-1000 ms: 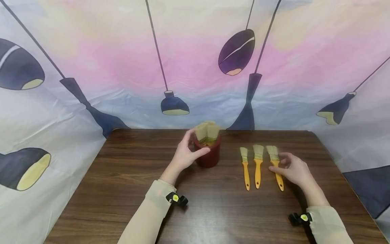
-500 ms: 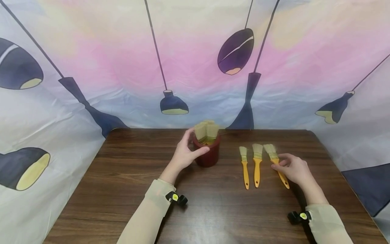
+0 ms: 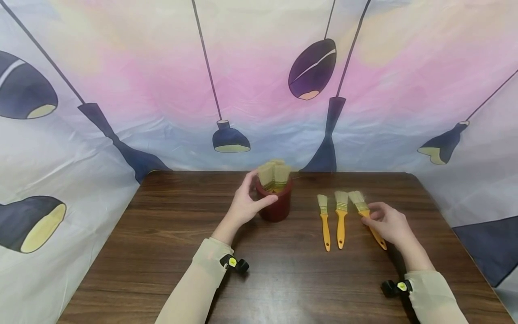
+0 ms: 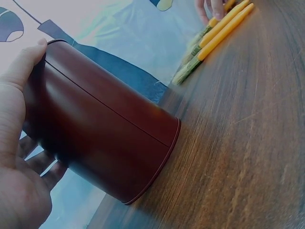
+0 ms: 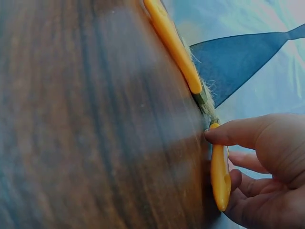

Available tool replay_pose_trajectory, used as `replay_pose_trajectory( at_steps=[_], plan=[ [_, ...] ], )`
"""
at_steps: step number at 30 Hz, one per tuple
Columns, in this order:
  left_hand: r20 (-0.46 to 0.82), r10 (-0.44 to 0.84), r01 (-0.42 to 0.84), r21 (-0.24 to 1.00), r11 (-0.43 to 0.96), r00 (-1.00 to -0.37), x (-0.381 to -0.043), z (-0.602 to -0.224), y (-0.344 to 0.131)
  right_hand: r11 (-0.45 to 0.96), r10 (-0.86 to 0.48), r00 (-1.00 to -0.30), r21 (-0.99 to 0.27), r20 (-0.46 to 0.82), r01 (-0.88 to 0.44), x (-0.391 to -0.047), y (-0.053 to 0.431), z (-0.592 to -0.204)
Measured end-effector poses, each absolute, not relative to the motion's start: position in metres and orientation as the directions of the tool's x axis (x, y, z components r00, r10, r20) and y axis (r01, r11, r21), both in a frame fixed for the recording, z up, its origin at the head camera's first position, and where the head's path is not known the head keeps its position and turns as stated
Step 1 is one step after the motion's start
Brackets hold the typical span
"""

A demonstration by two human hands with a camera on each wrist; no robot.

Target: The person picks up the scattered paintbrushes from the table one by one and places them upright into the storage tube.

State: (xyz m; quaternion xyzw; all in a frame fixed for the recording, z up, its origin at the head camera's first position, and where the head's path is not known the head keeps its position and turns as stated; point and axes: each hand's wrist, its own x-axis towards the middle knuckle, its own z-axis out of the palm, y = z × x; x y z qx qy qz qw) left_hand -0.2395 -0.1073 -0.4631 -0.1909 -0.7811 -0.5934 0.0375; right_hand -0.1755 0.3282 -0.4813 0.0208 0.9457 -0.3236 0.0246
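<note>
My left hand [image 3: 242,204] holds the dark red cup [image 3: 279,209], fingers round its far left side and thumb across its front. Several upturned brushes [image 3: 281,174] stick out of the cup, bristles up. In the left wrist view the cup [image 4: 105,119] stands on the table with the thumb at its rim. To the right, my right hand [image 3: 388,223] pinches the orange handle of a wide paintbrush [image 3: 378,239] that lies tilted, bristles toward the upper left. Up close in the right wrist view, thumb and fingers flank this brush's handle [image 5: 220,183].
Two more paintbrushes lie between the cup and the right hand: a narrow brush [image 3: 325,227] and a medium brush [image 3: 341,225], both bristles away from me. The brown wooden table [image 3: 162,252] ends at a printed cloth backdrop [image 3: 170,90].
The brush at my right hand has turned, its handle end swinging right and its bristles left; thumb and fingers now pinch the handle. The left hand and cup have stayed put.
</note>
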Motion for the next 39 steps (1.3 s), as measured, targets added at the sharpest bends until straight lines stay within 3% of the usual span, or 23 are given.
replay_pose_trajectory(
  at_steps=[9,18,25,31,39],
  plan=[
    [0.29,0.253,0.347,0.912,0.219,-0.923,-0.239,-0.464,-0.108,0.721,-0.011,-1.0,-0.693,0.005,-0.011,-0.175,0.327,-0.48],
    [0.284,0.258,0.341,0.915,0.215,-0.923,-0.239,-0.461,-0.106,0.608,-0.029,-0.992,-0.786,0.123,-0.115,-0.179,0.315,-0.454],
    [0.27,0.257,0.329,0.918,0.223,-0.928,-0.238,-0.464,-0.108,0.386,-0.03,-0.976,-0.898,0.215,-0.21,-0.193,0.278,-0.424],
    [0.272,0.256,0.33,0.918,0.22,-0.927,-0.238,-0.466,-0.109,0.387,-0.011,-0.965,-0.889,0.261,-0.245,-0.209,0.246,-0.39],
    [0.28,0.257,0.337,0.917,0.212,-0.925,-0.238,-0.464,-0.108,0.286,-0.033,-0.941,-0.898,0.338,-0.333,-0.229,0.199,-0.349]
  ],
)
